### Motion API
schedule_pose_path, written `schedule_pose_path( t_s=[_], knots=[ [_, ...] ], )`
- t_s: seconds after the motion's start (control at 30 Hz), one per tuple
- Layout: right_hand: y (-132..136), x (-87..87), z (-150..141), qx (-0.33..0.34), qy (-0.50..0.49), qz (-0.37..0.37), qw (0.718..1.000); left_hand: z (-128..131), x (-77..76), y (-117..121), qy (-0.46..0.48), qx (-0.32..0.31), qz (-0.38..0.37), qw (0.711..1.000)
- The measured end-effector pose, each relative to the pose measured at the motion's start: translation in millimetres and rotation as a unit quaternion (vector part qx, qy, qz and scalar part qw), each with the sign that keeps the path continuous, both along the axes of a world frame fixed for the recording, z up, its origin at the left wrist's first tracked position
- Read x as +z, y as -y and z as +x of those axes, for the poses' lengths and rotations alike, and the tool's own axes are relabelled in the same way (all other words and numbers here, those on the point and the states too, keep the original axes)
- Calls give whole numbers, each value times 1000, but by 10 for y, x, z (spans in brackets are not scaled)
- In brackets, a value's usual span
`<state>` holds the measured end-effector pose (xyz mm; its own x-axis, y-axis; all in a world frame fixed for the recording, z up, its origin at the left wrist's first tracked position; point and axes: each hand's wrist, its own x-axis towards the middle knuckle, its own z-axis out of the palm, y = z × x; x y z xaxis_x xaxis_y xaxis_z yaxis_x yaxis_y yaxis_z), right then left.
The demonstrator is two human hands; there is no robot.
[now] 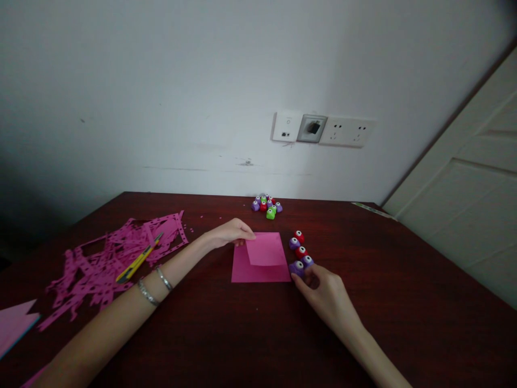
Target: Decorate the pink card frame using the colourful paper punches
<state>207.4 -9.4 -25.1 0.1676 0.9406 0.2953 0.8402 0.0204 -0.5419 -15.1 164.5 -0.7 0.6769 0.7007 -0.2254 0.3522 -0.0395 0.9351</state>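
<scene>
A smaller pink paper square [266, 250] is pinched at its upper left corner by my left hand [233, 233]. It lies tilted over a larger, darker pink paper sheet [260, 274] flat on the table. My right hand [323, 291] is closed, thumb and fingers around a purple craft paper punch [297, 268] at the sheet's right edge. Another purple punch [307, 261] sits beside those fingers, partly hidden. Beyond it stand a red punch [301, 251], a second purple one [294, 243] and a further red one [299, 235].
Several purple, red and green punches [264, 205] cluster near the wall. At left, a heap of punched pink paper scraps [97, 275] carries a yellow utility knife [138, 262]. Light pink paper [14, 326] lies at the near left edge. A thin strip [374, 210] is at the far right.
</scene>
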Motion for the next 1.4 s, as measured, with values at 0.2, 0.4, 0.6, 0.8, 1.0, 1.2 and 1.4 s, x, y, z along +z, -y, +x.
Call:
schedule_pose_path(
  t_s=[0.2, 0.4, 0.6, 0.8, 1.0, 1.2, 1.4],
  knots=[
    [3, 35, -25, -7, 9, -5, 1000, 26, -25, 16, -8, -10, 1, 1000],
    [-3, 27, -30, -5, 27, -8, 1000, 30, -17, 18, -7, -12, -2, 1000],
    [-3, 17, -32, -2, 24, -25, 999, 26, -34, 0, -7, -14, -1, 1000],
    [2, 9, -43, 2, 18, -30, 999, 32, -52, 0, -5, -14, -3, 1000],
    [4, -6, -51, 7, 18, -26, 999, 31, -35, 9, -5, -14, -5, 1000],
    [2, -15, -64, 2, 14, -35, 999, 42, -29, 20, -5, -14, -3, 1000],
    [5, -17, -98, 0, 18, -39, 999, 60, -65, 21, -4, -15, 5, 1000]
  ],
)
